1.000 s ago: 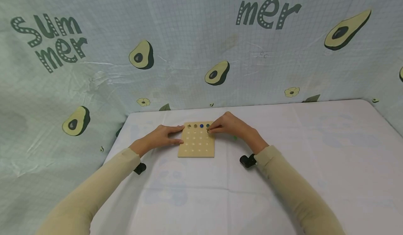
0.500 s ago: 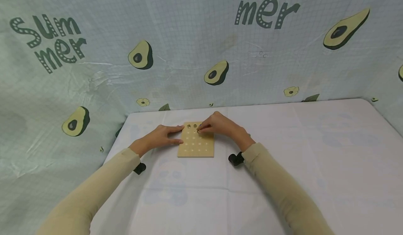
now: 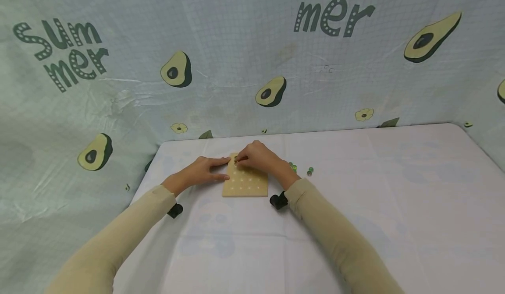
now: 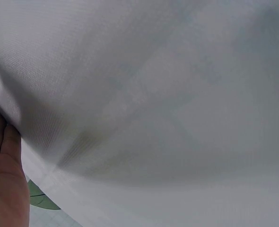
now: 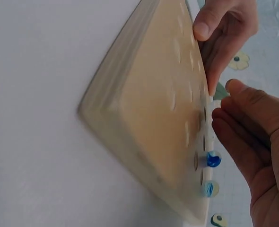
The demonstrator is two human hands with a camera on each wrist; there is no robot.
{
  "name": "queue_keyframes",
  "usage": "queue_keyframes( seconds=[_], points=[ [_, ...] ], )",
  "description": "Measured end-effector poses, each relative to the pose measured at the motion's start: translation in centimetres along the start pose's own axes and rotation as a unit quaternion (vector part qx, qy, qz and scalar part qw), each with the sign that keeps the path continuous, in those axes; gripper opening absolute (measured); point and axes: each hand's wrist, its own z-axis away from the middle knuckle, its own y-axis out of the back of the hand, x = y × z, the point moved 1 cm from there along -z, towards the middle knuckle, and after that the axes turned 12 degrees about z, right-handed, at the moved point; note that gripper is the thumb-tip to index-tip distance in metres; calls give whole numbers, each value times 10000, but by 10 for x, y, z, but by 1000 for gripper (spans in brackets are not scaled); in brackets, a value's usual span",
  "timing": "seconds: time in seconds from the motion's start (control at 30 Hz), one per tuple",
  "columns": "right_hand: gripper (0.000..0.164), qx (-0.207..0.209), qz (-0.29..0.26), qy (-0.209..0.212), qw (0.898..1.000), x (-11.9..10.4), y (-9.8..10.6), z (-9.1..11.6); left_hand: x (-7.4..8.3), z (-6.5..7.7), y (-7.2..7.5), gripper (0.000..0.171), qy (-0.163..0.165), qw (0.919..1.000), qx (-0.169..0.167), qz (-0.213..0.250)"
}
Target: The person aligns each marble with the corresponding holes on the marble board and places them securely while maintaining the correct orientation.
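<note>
A square wooden board (image 3: 244,189) with rows of shallow round holes lies on the table. My left hand (image 3: 199,170) touches its left edge, thumb and fingers spread and fairly straight. Over the board's upper left, my right hand (image 3: 258,156) pinches a small marble (image 3: 236,163) at the second row; the fingertips mostly hide it. In the right wrist view a dark blue marble (image 5: 213,159) and a light blue marble (image 5: 211,189) sit in the far row of holes. The left wrist view catches only part of the left hand (image 4: 7,175) beside the cloth.
Several loose green marbles (image 3: 293,167) lie right of the board, partly behind the right wrist. A few more marbles (image 3: 310,171) rest farther right. A white cloth covers the table (image 3: 252,250), and a printed curtain (image 3: 221,66) hangs behind it.
My right hand has slid left along the board's second row with the marble, uncovering the loose marbles on the right. The left hand and board stay put.
</note>
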Motion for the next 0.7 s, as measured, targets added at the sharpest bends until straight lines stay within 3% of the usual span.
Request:
queue_keyframes(
  seconds=[0.33, 0.7],
  points=[
    [18, -412, 319, -554, 9971, -14, 3, -14, -2, -1, 0, 76, -86, 9999, 31, 88],
    [10, -382, 746, -743, 9937, -24, -1, -25, -5, -1, 0, 76, -114, 9999, 47, 108]
  ],
)
